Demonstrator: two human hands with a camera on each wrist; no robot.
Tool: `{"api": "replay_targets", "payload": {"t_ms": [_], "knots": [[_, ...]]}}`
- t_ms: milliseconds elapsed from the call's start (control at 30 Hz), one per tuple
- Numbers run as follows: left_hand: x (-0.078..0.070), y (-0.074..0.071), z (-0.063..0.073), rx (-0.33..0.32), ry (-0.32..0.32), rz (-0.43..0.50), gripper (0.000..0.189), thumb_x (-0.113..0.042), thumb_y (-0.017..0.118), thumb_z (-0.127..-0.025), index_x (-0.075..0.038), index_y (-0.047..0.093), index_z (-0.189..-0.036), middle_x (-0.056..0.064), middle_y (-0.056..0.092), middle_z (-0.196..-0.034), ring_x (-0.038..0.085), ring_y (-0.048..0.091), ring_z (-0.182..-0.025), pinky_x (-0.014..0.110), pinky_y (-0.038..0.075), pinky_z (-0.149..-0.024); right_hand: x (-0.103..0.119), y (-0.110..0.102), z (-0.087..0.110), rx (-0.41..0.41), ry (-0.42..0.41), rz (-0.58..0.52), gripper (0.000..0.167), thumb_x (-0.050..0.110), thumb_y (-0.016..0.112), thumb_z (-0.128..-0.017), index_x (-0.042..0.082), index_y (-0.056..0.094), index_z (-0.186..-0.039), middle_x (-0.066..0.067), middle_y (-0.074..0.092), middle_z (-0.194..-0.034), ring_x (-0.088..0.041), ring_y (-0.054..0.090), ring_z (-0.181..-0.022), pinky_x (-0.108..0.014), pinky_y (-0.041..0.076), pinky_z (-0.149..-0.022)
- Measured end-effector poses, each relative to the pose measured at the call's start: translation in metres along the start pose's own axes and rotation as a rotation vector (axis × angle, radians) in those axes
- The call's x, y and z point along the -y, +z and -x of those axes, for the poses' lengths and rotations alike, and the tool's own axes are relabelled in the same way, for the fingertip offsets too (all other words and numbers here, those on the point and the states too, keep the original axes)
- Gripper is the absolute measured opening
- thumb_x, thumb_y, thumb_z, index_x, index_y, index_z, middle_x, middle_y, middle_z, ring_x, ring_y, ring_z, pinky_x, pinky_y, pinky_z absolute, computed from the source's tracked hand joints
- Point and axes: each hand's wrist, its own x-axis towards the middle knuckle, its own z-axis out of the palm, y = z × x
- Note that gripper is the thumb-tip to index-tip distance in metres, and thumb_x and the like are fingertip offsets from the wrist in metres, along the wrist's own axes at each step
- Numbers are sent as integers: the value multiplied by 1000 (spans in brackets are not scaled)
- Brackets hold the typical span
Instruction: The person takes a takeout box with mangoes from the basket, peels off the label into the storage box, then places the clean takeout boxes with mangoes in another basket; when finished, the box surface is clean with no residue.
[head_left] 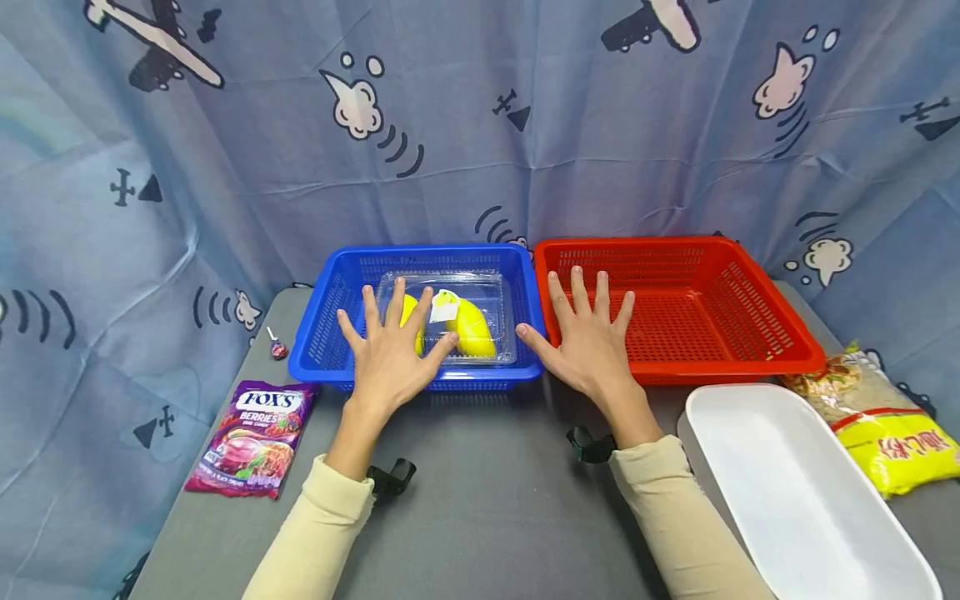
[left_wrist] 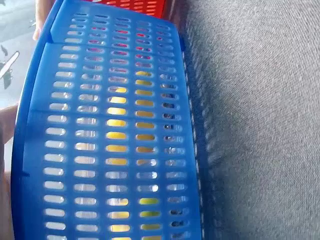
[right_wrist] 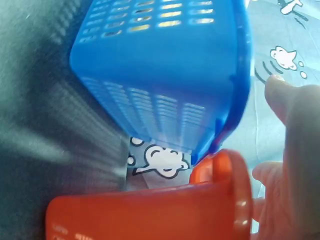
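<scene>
My left hand (head_left: pixel 390 358) is spread with straight fingers over the front of a blue plastic basket (head_left: pixel 315 333), holding nothing. Inside that basket lies a clear plastic box (head_left: pixel 498 333) with yellow, curved fruit-like pieces (head_left: pixel 472 327) and a white tag; my fingers partly hide them. My right hand (head_left: pixel 592 350), also spread and holding nothing, hovers over the left front part of a red plastic basket (head_left: pixel 720 367). Its thumb points toward the blue basket's right rim. In the wrist views the blue basket (left_wrist: pixel 115 120) and the red basket (right_wrist: pixel 150 215) show from the side.
A purple FOX'S candy bag (head_left: pixel 255 437) and a small lollipop (head_left: pixel 278 348) lie at the left. At the right, a white tray (head_left: pixel 810 492) stands beside a yellow-and-clear food packet (head_left: pixel 892 425). Behind the grey table (head_left: pixel 480 517) hangs a blue patterned curtain (head_left: pixel 465 125).
</scene>
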Motion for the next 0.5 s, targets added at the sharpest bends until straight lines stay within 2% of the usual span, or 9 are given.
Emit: {"api": "replay_targets", "payload": {"t_ms": [267,500], "knots": [[15,-14,-2,-33,-9,54,75,-70,45,-95,-35,33,-159,6,11,-173,45,-8,-158,78,-14,-113,13,-10,-2,-3,-65,-146,89,71,44,-95,27,13,-165,-13,14,-172,-42,4,-158,-69,-8,-121],[49,-30,0,-101,-52,141,68,-61,53,-96,-30,42,-156,9,19,-171,44,-2,-158,77,-15,-113,28,-13,-12,54,-139,-264,82,59,52,-98,22,21,-164,-12,32,-167,-41,24,-153,-68,7,-123]]}}
